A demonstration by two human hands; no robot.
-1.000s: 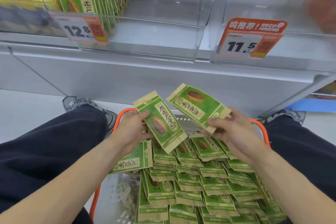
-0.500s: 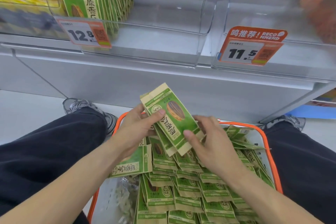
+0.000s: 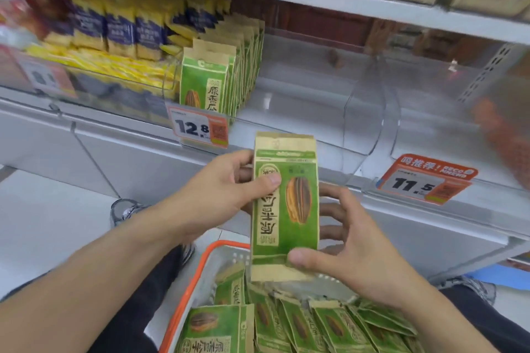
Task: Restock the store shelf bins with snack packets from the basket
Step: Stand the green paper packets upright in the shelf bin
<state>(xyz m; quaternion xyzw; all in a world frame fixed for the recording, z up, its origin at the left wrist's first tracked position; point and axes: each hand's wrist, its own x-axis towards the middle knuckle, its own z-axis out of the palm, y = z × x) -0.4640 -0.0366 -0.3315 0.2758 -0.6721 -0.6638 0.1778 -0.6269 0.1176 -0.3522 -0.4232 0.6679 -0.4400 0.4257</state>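
green seed packet (image 3: 285,206), upright, tan ends

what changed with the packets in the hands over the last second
A second ago each hand held its own packet, apart. They came together, and now the left hand and right hand grip one upright stack of green packets, raised toward the shelf bin. The basket stays full.

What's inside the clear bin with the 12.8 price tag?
The clear bin holds a row of upright green packets at its left end; the remainder looks bare. How many stand behind the front packet is hidden.
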